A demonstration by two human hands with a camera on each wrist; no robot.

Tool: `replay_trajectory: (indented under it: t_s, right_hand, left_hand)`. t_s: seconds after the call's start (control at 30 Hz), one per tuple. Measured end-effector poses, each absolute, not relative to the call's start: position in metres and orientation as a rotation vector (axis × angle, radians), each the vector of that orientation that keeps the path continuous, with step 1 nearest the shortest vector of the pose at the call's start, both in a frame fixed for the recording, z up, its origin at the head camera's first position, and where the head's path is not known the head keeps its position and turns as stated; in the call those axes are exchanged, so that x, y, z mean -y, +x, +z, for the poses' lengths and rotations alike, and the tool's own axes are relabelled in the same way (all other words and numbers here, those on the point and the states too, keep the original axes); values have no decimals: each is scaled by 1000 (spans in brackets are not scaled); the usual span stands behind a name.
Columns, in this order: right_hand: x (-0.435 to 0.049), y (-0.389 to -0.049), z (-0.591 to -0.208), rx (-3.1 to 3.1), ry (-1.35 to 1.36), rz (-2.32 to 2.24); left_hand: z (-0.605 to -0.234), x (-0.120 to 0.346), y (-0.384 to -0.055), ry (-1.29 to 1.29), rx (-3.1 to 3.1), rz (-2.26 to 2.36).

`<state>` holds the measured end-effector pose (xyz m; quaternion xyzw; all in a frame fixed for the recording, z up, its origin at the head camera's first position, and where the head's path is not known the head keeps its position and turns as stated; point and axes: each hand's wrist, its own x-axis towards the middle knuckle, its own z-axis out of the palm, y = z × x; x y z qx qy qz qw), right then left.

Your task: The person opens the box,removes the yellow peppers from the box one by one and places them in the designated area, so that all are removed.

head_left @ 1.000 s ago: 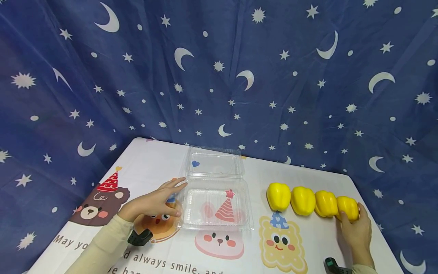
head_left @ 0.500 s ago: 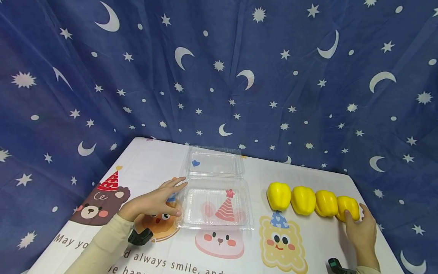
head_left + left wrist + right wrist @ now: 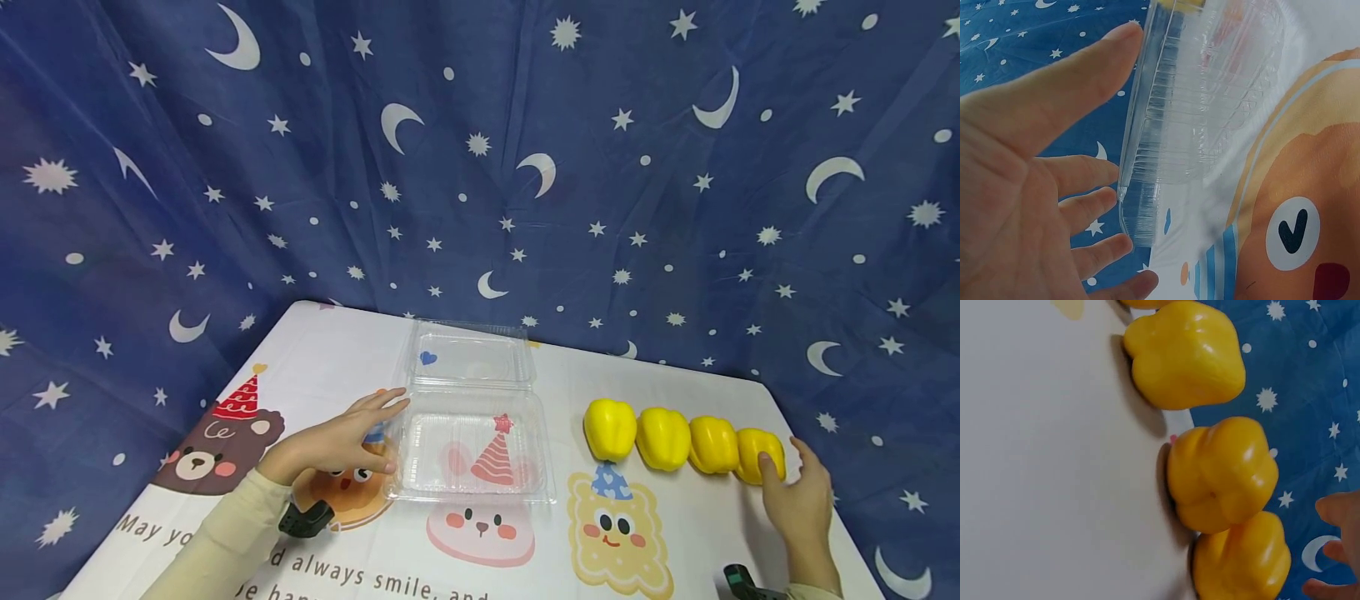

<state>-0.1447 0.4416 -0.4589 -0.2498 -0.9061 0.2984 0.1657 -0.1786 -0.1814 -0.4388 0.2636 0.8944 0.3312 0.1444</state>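
Observation:
A clear plastic clamshell container [image 3: 472,492] lies with its lid folded back on the table's middle. My left hand [image 3: 341,442] is spread at its left side, and in the left wrist view the thumb and fingertips [image 3: 1100,172] meet or nearly meet the container's rim [image 3: 1138,125]. Several yellow bell peppers [image 3: 663,439] form a row at the right. By the rightmost bell pepper [image 3: 753,458] is my right hand [image 3: 802,500], its thumb overlapping the pepper's lower right side; contact is unclear. The right wrist view shows fingers [image 3: 1338,509] apart from the peppers [image 3: 1222,475].
The table [image 3: 555,533] wears a white cloth printed with cartoon animals and words. Right behind it hangs a blue curtain [image 3: 480,208] with moons and stars. Dark wrist devices [image 3: 307,521] are on both forearms.
My right hand has eased off to the right and slightly down from the rightmost bell pepper, its fingers spreading wider. The left hand, the container and the row of peppers look unmoved.

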Motion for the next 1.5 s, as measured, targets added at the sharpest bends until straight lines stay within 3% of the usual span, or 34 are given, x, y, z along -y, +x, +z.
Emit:
replay_trajectory:
  t_s: [0.57, 1.5]
  right_hand:
    - [-408, -146, -432, 2607, -557, 888]
    - [-346, -154, -424, 2591, -202, 924]
  left_hand:
    - [-440, 183, -178, 756, -2582, 950]
    - [-441, 183, -180, 740, -2562, 956]
